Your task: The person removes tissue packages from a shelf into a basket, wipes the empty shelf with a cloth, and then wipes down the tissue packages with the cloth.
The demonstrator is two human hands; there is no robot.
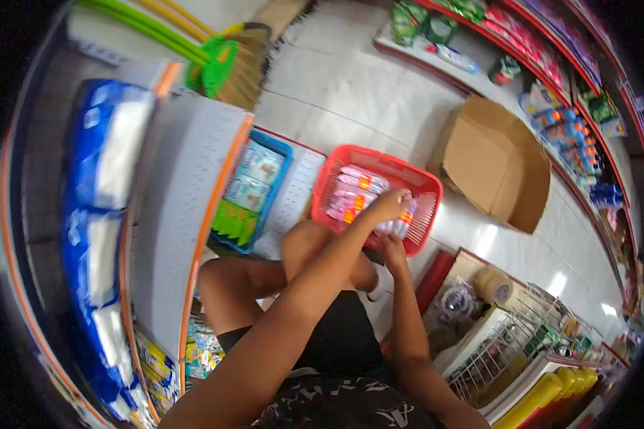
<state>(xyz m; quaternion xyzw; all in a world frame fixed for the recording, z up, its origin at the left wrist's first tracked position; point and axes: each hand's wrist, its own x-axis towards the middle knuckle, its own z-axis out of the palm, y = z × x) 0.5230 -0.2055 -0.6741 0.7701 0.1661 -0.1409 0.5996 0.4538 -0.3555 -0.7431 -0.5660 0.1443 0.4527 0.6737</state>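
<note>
A red plastic basket (329,168) sits on the floor before my knees, with several pink packets (350,200) lying side by side in its left half. Over the basket's right half, both my hands are at a pink and white packet (396,227). My left hand (391,205) has its fingers closed at the packet's upper end. At the lower end, my right hand (393,250) is closed around the edge, its fingers partly hidden. Print on the packet is too small to read.
A blue basket (283,175) of white and green packs stands at the left by a perforated shelf (172,207). An open cardboard box (490,157) lies beyond the red basket. Stocked shelves (572,93) line the right, a wire rack (504,336) the lower right. Brooms (225,68) lean upper left.
</note>
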